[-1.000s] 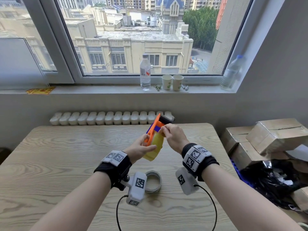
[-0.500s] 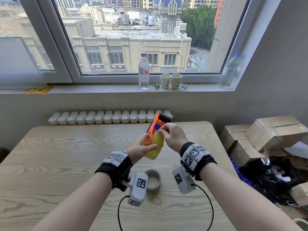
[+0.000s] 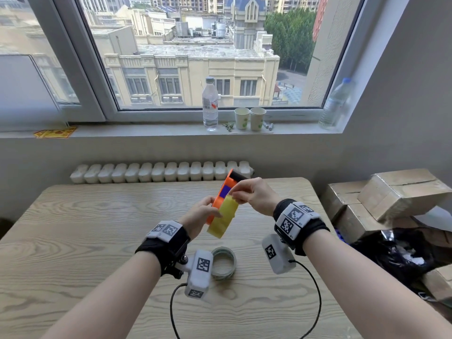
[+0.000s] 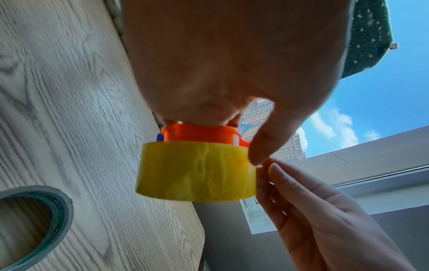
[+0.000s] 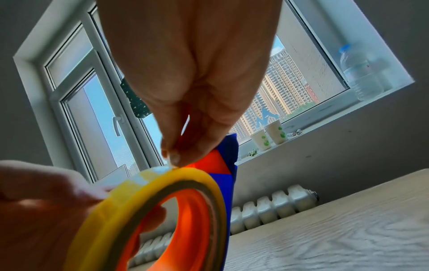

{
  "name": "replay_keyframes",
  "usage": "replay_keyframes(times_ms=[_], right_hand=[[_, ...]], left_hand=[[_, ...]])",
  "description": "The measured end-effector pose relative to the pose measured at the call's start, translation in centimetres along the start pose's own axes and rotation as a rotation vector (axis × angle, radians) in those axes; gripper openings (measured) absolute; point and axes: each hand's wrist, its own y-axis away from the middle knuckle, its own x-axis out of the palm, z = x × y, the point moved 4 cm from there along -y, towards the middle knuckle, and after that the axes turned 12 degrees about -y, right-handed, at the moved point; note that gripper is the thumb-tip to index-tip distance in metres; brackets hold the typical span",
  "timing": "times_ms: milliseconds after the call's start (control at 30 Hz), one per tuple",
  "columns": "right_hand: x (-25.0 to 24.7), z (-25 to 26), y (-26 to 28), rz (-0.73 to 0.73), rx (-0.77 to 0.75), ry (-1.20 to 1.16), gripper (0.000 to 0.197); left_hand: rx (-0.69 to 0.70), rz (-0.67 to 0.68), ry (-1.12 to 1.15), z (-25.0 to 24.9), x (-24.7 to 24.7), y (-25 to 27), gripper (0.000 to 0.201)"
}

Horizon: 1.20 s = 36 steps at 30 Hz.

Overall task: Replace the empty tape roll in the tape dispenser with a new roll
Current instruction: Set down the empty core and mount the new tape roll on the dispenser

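Observation:
An orange and blue tape dispenser [image 3: 223, 192] is held upright above the wooden table [image 3: 85, 228], with a yellow tape roll [image 3: 223, 217] seated on its orange hub [image 5: 185, 220]. My left hand [image 3: 199, 214] grips the dispenser from the left side, its thumb against the yellow tape roll [image 4: 197, 172]. My right hand [image 3: 247, 194] pinches at the roll's top edge, fingertips [image 5: 173, 155] picking at the tape end on the yellow tape roll [image 5: 148, 185]. The empty grey tape core [image 3: 223, 263] lies flat on the table below the hands, and the empty core [image 4: 30, 220] shows in the left wrist view.
A radiator [image 3: 161, 171] runs behind the table's far edge. On the windowsill stand a water bottle [image 3: 209, 104], two paper cups [image 3: 249, 118] and another bottle [image 3: 336, 104]. Cardboard boxes [image 3: 391, 194] and a black bag [image 3: 396, 255] crowd the right side.
The right hand's fingers have shifted slightly along the roll's top edge and the dispenser has tilted a little; the left hand keeps its grip.

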Motion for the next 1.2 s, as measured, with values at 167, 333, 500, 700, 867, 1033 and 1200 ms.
replay_keyframes(times_ms=[167,333,500,700,867,1033,1200], right_hand=[[-0.2,0.9,0.1,0.062,0.053,0.019,0.021],[0.1,1.1,-0.2,0.110,0.024,0.169,0.031],[0.4,1.4,-0.3,0.088,-0.111,0.252,0.012],[1.0,1.5,-0.2,0.222,-0.051,0.145,0.012],[1.6,1.5,-0.1,0.286,-0.018,0.143,0.031],[1.8,1.3,-0.3,0.329,0.038,0.159,0.029],[1.9,1.0,-0.1,0.382,0.082,0.217,0.035]], left_hand=[[0.002,-0.039,0.014,0.5,-0.4,-0.1,0.026],[-0.022,-0.057,0.016,0.7,-1.0,-0.2,0.026],[-0.037,-0.069,0.052,0.7,-1.3,-0.3,0.047],[-0.045,-0.017,0.126,1.4,-1.5,-0.7,0.035],[-0.048,0.037,0.096,1.2,-1.5,-0.5,0.031],[-0.036,0.129,0.063,0.8,-1.5,0.3,0.031],[-0.055,0.126,0.066,0.9,-1.7,0.4,0.026]])
